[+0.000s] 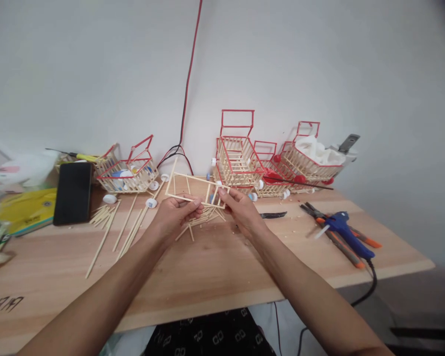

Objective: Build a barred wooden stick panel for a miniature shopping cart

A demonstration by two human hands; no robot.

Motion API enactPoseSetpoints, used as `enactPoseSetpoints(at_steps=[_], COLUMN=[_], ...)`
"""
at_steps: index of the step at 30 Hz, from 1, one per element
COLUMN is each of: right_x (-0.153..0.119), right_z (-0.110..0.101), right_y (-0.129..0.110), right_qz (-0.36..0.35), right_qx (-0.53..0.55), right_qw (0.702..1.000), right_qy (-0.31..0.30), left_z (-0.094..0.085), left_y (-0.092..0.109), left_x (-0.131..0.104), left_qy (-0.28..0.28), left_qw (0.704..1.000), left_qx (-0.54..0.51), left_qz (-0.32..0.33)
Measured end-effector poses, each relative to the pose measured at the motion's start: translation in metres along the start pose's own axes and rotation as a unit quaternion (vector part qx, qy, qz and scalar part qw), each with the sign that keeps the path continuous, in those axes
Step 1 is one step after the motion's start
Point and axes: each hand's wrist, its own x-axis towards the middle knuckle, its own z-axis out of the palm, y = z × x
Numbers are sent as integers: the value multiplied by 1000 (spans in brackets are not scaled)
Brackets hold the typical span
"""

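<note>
Above the middle of the wooden table, both hands hold up a small rectangular frame of pale wooden sticks (187, 199). My left hand (176, 213) pinches its lower left edge between thumb and fingers. The right end, where cross sticks sit close together, is in the grip of my right hand (241, 203); its thumb lies against a cross stick near a small white spot. Beneath the frame is a loose pile of short sticks (207, 216), partly hidden by the hands. Longer sticks (131, 232) lie left of my left hand.
Miniature stick carts with red trim (241, 160) stand along the wall, with another cart (128, 175) at left. A black phone (73, 193) leans there. On the right lie a blue glue gun (346, 232), orange-handled pliers (337, 242) and a dark blade (274, 215).
</note>
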Motion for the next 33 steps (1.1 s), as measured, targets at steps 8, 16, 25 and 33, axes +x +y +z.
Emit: enactPoseSetpoints(at_steps=[8,16,25,33], right_x=[0,6,5,-1], right_z=[0,-8,-1,8], right_y=[0,6,21,20], right_qz=[-33,-52,-48,-39], right_qx=[-56,-55,-76,-72], right_qw=[998,997,996,996], right_qy=[18,24,-4,-28], left_z=[-3,-3,-4,-6], left_y=[4,24,25,9], left_x=[1,-10,-6,-2], left_qy=[5,-76,48,43], left_qw=[1000,941,711,688], left_qx=[15,323,580,643], left_qz=[-12,57,395,334])
